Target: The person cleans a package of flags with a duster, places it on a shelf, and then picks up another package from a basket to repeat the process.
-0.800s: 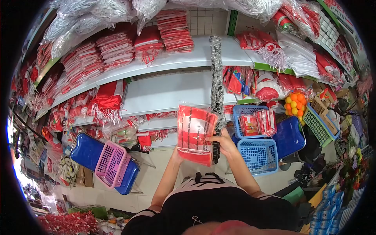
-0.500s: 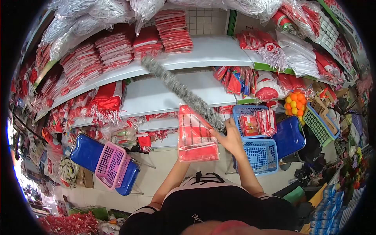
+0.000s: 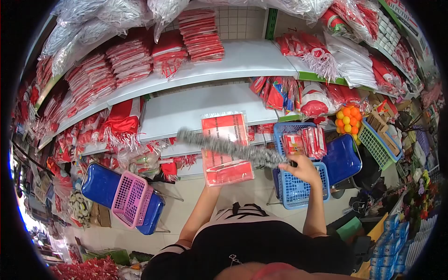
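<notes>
A long grey fluffy duster point(image 3: 233, 148) reaches from right to left across the front of a clear plastic packet of red-and-white cloth point(image 3: 228, 172). Its dark handle end is in my right hand point(image 3: 304, 169), fingers closed round it. My left hand point(image 3: 212, 190) supports the packet from below at its bottom edge; most of its fingers are hidden behind the packet. Dark printed lines run across the packet's upper half. The duster's bristles look blurred by motion and lie over or against the packet.
Shelves point(image 3: 252, 56) ahead carry stacks of red-and-white packets point(image 3: 200, 35). At right, a blue basket point(image 3: 305, 198) stands near another holding red packets point(image 3: 311, 142). A pink basket point(image 3: 133, 198) rests on a blue chair point(image 3: 100, 184) at left. Orange and yellow balls point(image 3: 348, 120) hang at right.
The duster has swung down from a steep slant to nearly level, now crossing the packet. My right hand has moved right and slightly down. The packet has shifted a little left and up.
</notes>
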